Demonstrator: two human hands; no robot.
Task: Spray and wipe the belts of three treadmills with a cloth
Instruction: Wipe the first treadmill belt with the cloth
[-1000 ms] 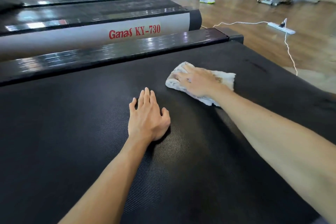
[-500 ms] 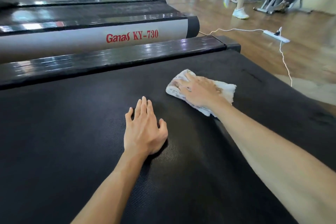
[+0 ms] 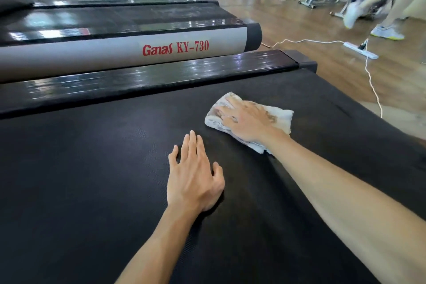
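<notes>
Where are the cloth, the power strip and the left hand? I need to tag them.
cloth [image 3: 281, 116], head view, bare right end beside the wrist.
power strip [image 3: 359, 50], head view, middle of its white body.
left hand [image 3: 193, 173], head view, back of the hand.

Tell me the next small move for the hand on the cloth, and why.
Probably slide the right hand with the white cloth across the belt toward the left hand. The cloth lies flat under the palm near the belt's rear end, and the broad stretch beyond the left hand looks unwiped.
</notes>
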